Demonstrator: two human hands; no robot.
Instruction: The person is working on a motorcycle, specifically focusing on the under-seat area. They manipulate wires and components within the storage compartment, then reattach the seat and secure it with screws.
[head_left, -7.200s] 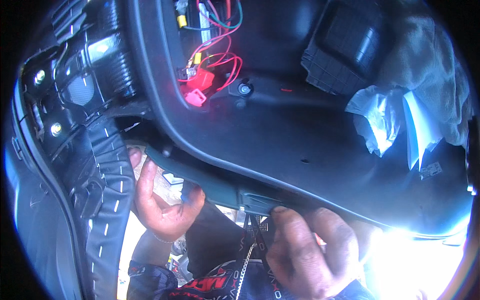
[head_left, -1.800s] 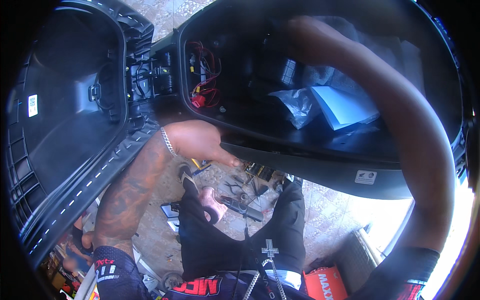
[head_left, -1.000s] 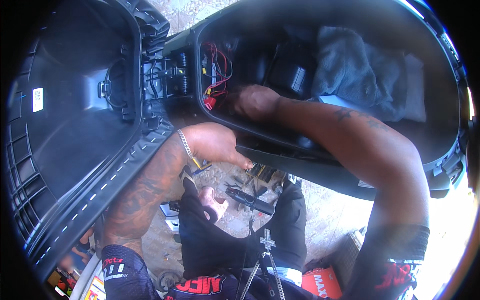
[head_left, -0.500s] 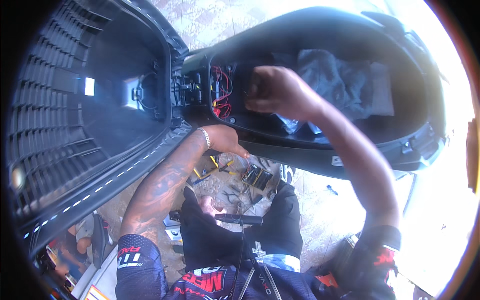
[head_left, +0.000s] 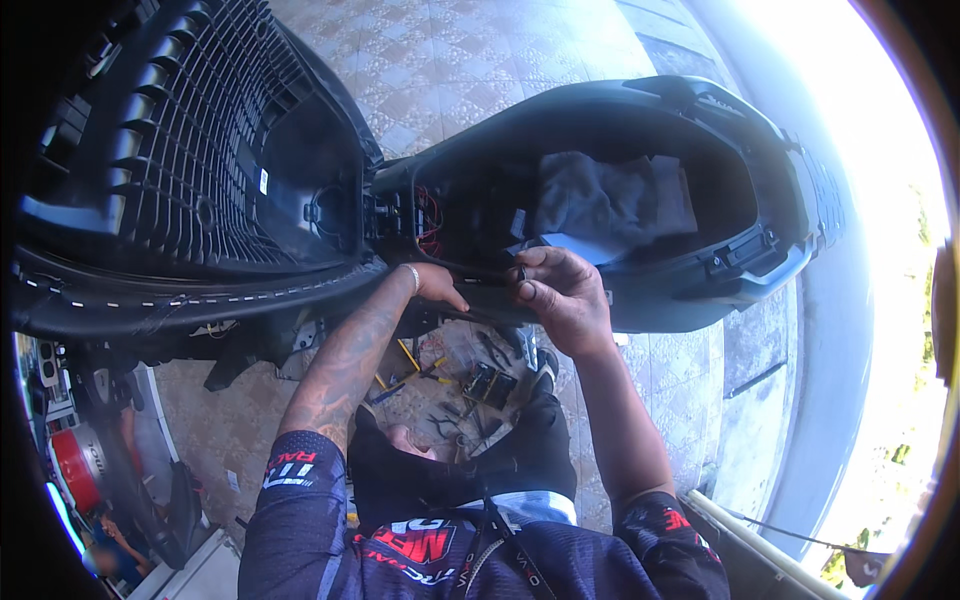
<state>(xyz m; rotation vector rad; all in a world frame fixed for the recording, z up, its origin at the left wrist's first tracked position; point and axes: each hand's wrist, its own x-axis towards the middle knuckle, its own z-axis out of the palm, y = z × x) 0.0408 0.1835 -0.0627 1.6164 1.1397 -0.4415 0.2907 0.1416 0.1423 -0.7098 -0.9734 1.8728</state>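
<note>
My right hand [head_left: 568,298] is raised over the near edge of the scooter's open under-seat compartment [head_left: 480,172]. Its thumb and forefinger pinch a small dark piece [head_left: 521,273], too small to name. At the compartment's near rim, my left hand [head_left: 440,287] is closed over the edge, one digit showing on the near side and the rest mostly hidden. Inside the compartment lies a grey cloth [head_left: 580,195]. Red wires [head_left: 430,220] run along its hinge end, just beyond my left hand.
The tipped-up seat [head_left: 310,190] stands at the left with its ribbed underside showing. Between my feet on the tiled floor are a black bit case [head_left: 490,385], pliers [head_left: 492,350] and yellow-handled tools [head_left: 408,355]. A red drum-shaped object [head_left: 75,470] stands at lower left.
My right hand has come out of the compartment toward me, turning so its pinched fingertips show. The left hand stays at the rim. The whole view has shifted, showing more floor and wall.
</note>
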